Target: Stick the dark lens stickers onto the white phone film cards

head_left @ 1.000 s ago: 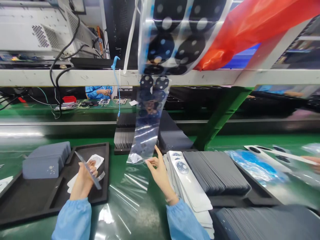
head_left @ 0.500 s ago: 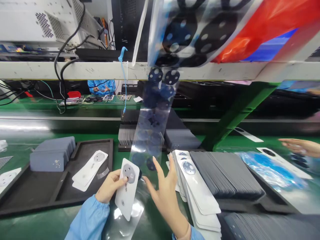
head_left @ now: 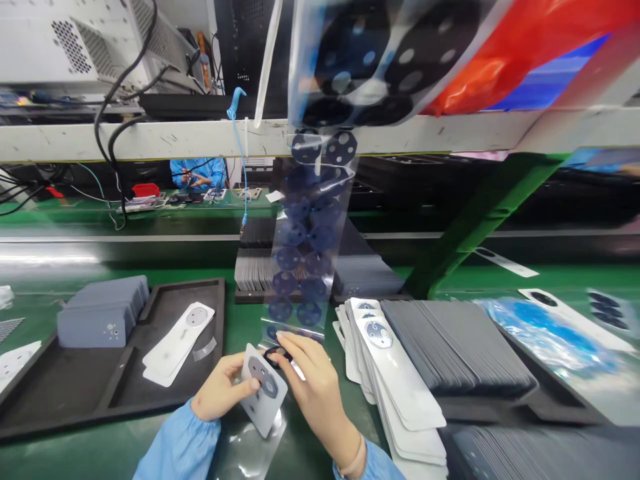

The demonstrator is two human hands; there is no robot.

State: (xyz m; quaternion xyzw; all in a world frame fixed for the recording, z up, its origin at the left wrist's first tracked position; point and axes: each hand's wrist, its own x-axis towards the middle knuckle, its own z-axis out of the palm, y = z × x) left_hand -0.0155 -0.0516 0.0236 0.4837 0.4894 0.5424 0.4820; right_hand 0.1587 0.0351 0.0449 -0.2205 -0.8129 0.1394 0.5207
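My left hand [head_left: 220, 392] grips a white plate [head_left: 266, 415] with a grey round patch pierced by holes, the thumb lying on its face. The plate is tilted. Thumb and fingers of my right hand [head_left: 320, 387] close on a dark round sticker [head_left: 276, 353] beside the plate's upper edge; its far part is hidden. Behind my hands hangs a clear film strip [head_left: 327, 293] with rows of dark round stickers, its lower end coming down to my right fingertips.
On the left a black tray [head_left: 170, 291] bears white plates [head_left: 175, 343] and grey-blue panels [head_left: 103, 313]. To the right stand a stack of white plates [head_left: 400, 387] and rows of grey panels [head_left: 450, 340]. A green post [head_left: 480, 227] rises behind. Across the line sits a person in blue [head_left: 200, 175].
My right hand has gone from spread fingers to a pinch on the dark sticker. The plate in my left hand has turned and lowered slightly. A hand at the far right has left the view.
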